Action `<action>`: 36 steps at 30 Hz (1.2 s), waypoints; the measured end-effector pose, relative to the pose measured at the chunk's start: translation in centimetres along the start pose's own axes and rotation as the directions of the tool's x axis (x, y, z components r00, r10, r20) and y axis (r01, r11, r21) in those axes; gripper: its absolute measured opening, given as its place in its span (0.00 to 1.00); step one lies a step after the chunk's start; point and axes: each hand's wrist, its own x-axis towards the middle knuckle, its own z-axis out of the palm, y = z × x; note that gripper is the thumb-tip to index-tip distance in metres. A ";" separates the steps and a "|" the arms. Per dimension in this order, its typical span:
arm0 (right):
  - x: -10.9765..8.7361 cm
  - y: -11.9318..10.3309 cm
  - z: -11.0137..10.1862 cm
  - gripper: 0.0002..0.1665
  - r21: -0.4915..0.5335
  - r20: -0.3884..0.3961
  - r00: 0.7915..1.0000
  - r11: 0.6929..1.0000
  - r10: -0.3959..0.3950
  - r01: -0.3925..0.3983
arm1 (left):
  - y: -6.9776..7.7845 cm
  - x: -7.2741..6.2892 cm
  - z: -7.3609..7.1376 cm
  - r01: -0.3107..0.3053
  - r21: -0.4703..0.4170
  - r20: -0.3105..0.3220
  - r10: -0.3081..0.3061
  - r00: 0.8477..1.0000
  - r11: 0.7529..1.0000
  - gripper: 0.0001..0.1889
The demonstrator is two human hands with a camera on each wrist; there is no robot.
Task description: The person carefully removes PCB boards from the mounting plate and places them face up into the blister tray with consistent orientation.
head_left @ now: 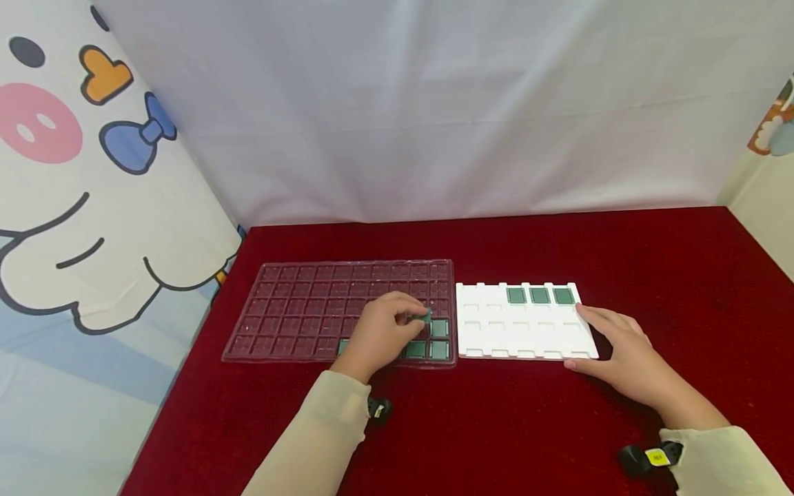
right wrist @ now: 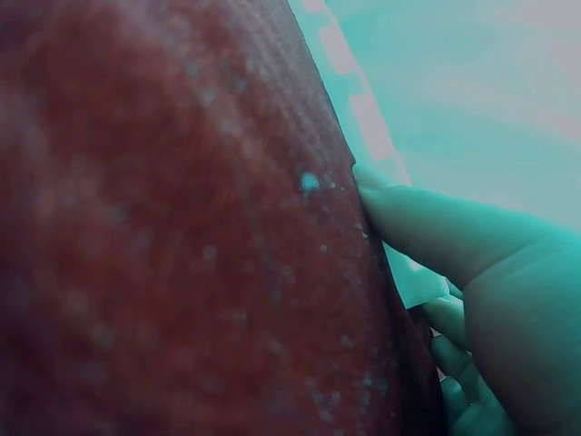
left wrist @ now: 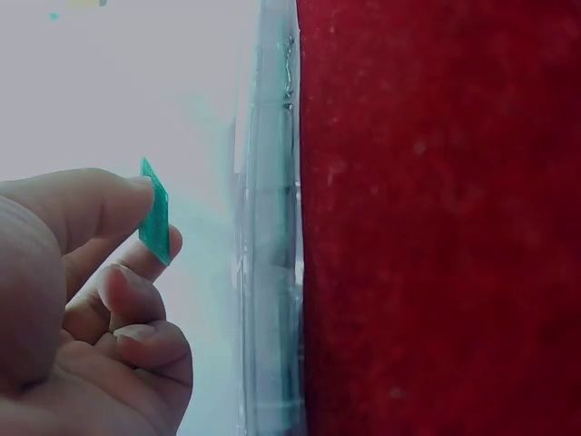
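A deep red tabletop with a plush, velvety surface carries everything, and the white tray lies flat on it. Beyond the tray's far side, a pale drape hangs in soft folds behind the table's back edge. Well to the tray's left is a curtain printed with a large cartoon: a pink oval, an orange shape, a blue bow. Well to its right stands a cream panel with a printed patch high on it.

Just beside the tray on its left lies a long clear plastic tray of many small compartments, the red showing through. Green squares sit in a few of its near compartments, mostly at the end next to the white tray. Three more green squares fill the right part of the white tray's far row.

To the white tray's left, over the clear one, the left hand has a nearly closed grip, thumb and finger pinching a thin green piece. The right hand touches the white tray's right end, its grip spread wide, thumb by the near corner and fingers along the right edge; it has picked up nothing. Both arms wear cream sleeves.
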 end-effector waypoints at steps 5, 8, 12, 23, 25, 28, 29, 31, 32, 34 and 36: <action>0.0 0.1 0.0 0.61 -0.003 0.004 1.000 1.000 0.003 -0.003 | -0.3 0.0 0.3 0.006 0.008 0.014 -0.006 1.000 1.000 0.10; 0.0 0.1 0.0 0.61 -0.003 0.006 1.000 1.000 0.002 -0.002 | -0.5 0.1 0.4 0.006 0.022 0.019 -0.007 1.000 1.000 0.10; 0.0 0.0 0.0 0.61 -0.006 0.003 1.000 1.000 0.005 -0.005 | -0.7 0.1 0.4 0.009 0.048 0.025 -0.011 1.000 0.999 0.09; -0.1 -0.2 -0.1 0.61 -0.002 0.004 1.000 1.000 0.005 -0.005 | -1.3 0.2 0.4 -0.012 0.153 0.049 0.005 0.999 0.988 0.09; -0.1 -0.2 -0.1 0.61 -0.003 0.005 1.000 1.000 0.006 -0.006 | -1.3 0.2 0.5 -0.019 0.160 0.048 0.011 0.999 0.987 0.09; -0.1 -0.2 0.0 0.62 -0.003 0.006 1.000 1.000 0.011 -0.011 | -1.3 0.1 0.5 -0.028 0.166 0.043 0.021 0.999 0.986 0.09; -0.1 -0.2 0.0 0.62 -0.003 0.007 1.000 1.000 0.012 -0.012 | -1.3 0.1 0.5 -0.031 0.169 0.042 0.024 0.999 0.985 0.09; -0.1 -0.2 0.0 0.62 -0.003 0.007 1.000 1.000 0.013 -0.013 | -1.3 0.1 0.6 -0.039 0.175 0.040 0.033 0.999 0.984 0.08; -0.1 -0.2 0.0 0.62 -0.003 0.007 1.000 1.000 0.012 -0.012 | -1.3 0.1 0.6 -0.038 0.173 0.039 0.031 0.999 0.984 0.08; -0.1 -0.1 0.0 0.61 -0.003 0.005 1.000 1.000 0.008 -0.008 | -1.3 0.1 0.6 -0.036 0.175 0.039 0.030 0.999 0.984 0.09; -0.1 -0.1 0.0 0.61 -0.003 0.004 1.000 1.000 0.006 -0.006 | -1.4 0.1 0.6 -0.037 0.176 0.039 0.031 0.999 0.984 0.09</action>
